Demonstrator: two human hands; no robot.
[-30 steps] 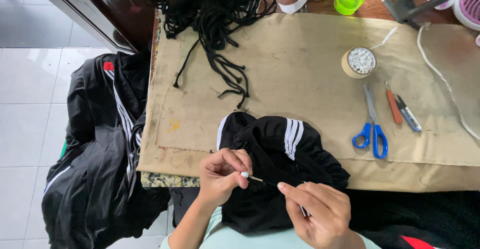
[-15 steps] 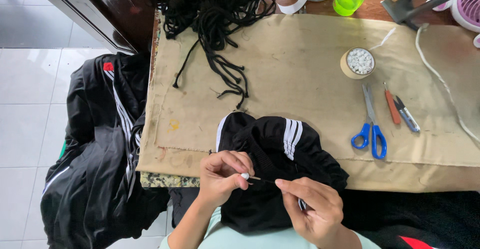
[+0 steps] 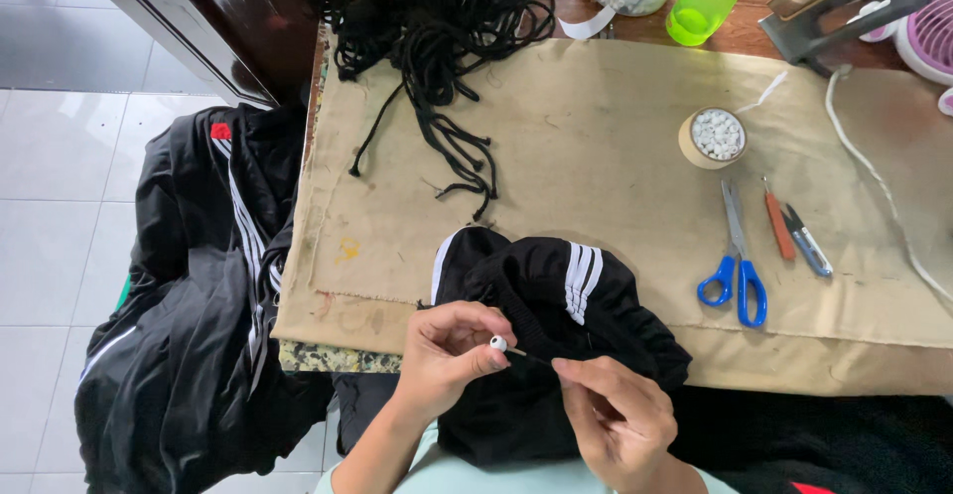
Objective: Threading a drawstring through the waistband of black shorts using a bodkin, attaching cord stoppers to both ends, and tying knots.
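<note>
Left hand [image 3: 452,350] pinched on a small white bead [image 3: 498,344]; right hand [image 3: 615,420] pinched on a thin cord end [image 3: 531,357] — cord runs bead-to-right-fingers, slanting down toward the right. Left is nearer the bead. Both sit over the black striped garment [image 3: 556,295] at the surface's [image 3: 596,137] near edge. Beyond: blue scissors [image 3: 737,276], a cup of white beads [image 3: 713,138], a tangle of black cords [image 3: 437,27] — tiled floor [image 3: 60,176] at left.

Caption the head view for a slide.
Left hand pinches a small white bead on a thin cord, right hand beside it, over a black striped garment near blue scissors.
</note>
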